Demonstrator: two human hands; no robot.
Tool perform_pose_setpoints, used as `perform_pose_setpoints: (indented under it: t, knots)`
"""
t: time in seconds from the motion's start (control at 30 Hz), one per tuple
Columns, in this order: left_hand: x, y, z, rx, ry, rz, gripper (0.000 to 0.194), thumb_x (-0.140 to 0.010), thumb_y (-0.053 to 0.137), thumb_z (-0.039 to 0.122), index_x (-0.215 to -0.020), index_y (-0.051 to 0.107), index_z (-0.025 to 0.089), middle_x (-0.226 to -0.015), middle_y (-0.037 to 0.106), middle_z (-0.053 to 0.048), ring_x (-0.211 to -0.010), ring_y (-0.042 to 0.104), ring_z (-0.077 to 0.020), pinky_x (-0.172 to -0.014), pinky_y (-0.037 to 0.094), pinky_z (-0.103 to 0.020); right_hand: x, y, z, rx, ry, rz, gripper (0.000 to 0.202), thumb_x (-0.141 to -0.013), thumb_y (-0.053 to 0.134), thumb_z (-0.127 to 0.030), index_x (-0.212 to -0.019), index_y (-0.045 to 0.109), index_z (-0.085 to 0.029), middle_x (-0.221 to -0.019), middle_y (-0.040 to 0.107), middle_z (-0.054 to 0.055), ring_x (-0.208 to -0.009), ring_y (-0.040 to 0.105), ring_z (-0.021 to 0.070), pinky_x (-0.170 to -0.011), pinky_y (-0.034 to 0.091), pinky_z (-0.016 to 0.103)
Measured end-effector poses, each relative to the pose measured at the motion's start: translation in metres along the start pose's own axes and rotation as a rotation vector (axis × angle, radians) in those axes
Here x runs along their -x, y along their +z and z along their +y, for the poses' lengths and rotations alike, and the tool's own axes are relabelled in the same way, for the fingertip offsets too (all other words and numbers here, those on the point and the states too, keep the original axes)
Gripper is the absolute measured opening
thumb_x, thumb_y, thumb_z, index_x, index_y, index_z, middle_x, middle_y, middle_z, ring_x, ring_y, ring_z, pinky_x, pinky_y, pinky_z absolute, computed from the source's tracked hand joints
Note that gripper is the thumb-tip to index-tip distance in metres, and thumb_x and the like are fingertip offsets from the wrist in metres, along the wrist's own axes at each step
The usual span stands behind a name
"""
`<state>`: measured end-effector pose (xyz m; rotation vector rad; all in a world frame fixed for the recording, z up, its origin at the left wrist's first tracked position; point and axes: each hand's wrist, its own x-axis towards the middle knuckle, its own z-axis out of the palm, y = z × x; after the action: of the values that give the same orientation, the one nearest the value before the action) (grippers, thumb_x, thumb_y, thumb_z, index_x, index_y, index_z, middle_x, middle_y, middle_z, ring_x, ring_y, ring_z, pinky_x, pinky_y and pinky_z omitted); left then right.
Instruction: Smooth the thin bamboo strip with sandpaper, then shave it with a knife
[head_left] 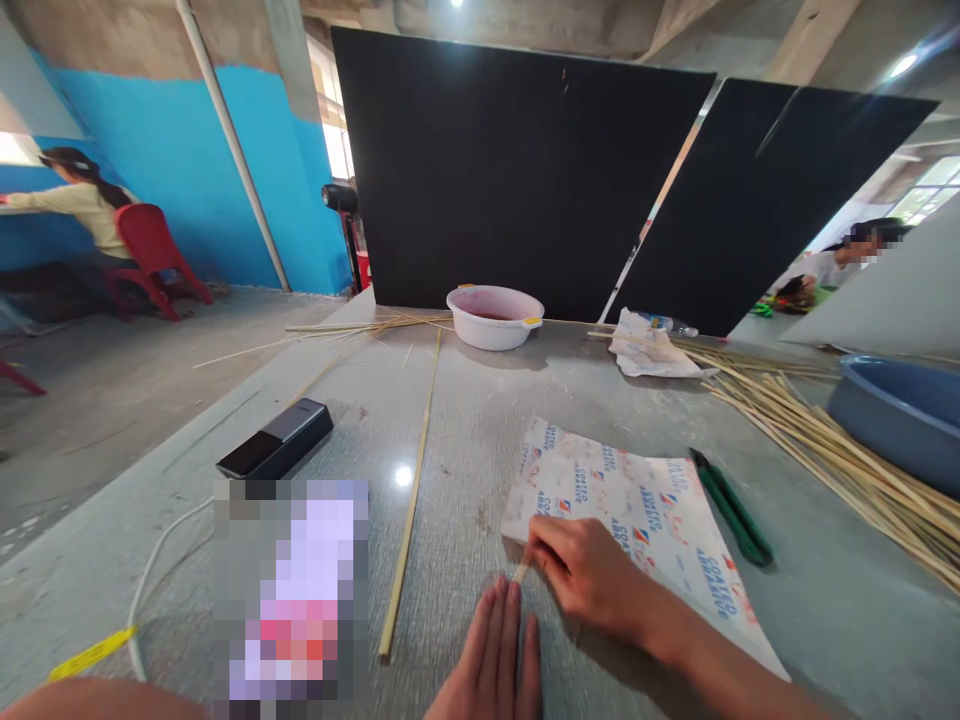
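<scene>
Item, left hand: lying flat and palm down on the table, fingers nearly straight and close together, thumb slightly apart, fingertips reaching one end of a thin pale strip. Item, right hand: curling closed, thumb and forefinger pinching that strip at the near left corner of a printed paper sheet. Item, the strip: showing only as a short piece between the two hands, the rest being hidden. Hazards, as judged: the flat fingers are pressing rather than gripping, so a sideways pull could be rolling the strip from under them; uneven force from the pinch could be bending or splitting it; a rough edge could be pushing a splinter into the fingertips. The sheet is lying loose beneath the right hand and forearm, which could be dragging or creasing it. A green-handled tool, apparently a cutter, is resting along the sheet's right edge; a shifting sheet could be nudging it. A longer strip is lying left of the hands, open to a stray knock.
</scene>
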<state>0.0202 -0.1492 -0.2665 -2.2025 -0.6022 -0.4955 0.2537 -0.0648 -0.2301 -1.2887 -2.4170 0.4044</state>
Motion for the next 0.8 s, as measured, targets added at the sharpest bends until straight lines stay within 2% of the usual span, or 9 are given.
perform_pose_setpoints:
  t: [0.17,0.33,0.5,0.63,0.8]
  knots:
    - [0.0,-0.001,0.0,-0.001,-0.009,-0.01,0.034,-0.103,0.047,0.025,-0.116,0.075,0.009,-0.115,0.082,-0.016,-0.109,0.079,-0.0294,-0.134,0.008,-0.074,-0.002,-0.001,0.006,0.042,0.07,0.088,0.021,-0.105,0.046,-0.02,-0.084,0.049,-0.024,-0.077,0.066,0.005,-0.069,0.061,0.0208,-0.066,0.032,0.033]
    - [-0.001,-0.001,0.001,0.027,-0.029,0.009,0.03,-0.101,0.05,0.023,-0.114,0.073,0.009,-0.11,0.083,-0.015,-0.106,0.079,-0.028,-0.135,0.005,-0.073,0.001,0.003,-0.002,-0.002,-0.039,-0.014,0.02,-0.105,0.05,-0.022,-0.085,0.053,-0.024,-0.076,0.067,0.001,-0.065,0.059,0.0174,-0.064,0.033,0.031]
    - [0.0,-0.003,-0.002,0.006,-0.015,-0.016,0.033,-0.102,0.05,0.027,-0.116,0.074,0.01,-0.115,0.082,-0.016,-0.11,0.078,-0.0294,-0.135,0.008,-0.072,-0.001,0.0,0.0,0.07,0.021,0.069,0.024,-0.106,0.045,-0.019,-0.084,0.054,-0.023,-0.076,0.068,0.005,-0.066,0.061,0.0196,-0.064,0.031,0.033]
    - [0.004,0.001,0.006,0.015,-0.011,-0.018,0.033,-0.102,0.051,0.027,-0.118,0.074,0.01,-0.116,0.081,-0.017,-0.111,0.078,-0.03,-0.134,0.008,-0.073,0.001,0.002,-0.004,0.057,-0.064,-0.017,0.021,-0.106,0.049,-0.021,-0.087,0.057,-0.023,-0.077,0.07,0.003,-0.065,0.061,0.0178,-0.063,0.031,0.032]
    - [0.006,0.005,0.013,0.022,-0.069,-0.014,0.036,-0.099,0.053,0.03,-0.12,0.073,0.008,-0.12,0.079,-0.02,-0.115,0.077,-0.0336,-0.133,0.014,-0.073,0.0,0.001,-0.001,0.093,-0.002,0.025,0.022,-0.107,0.045,-0.018,-0.088,0.057,-0.022,-0.08,0.071,0.005,-0.065,0.061,0.0187,-0.063,0.031,0.033]
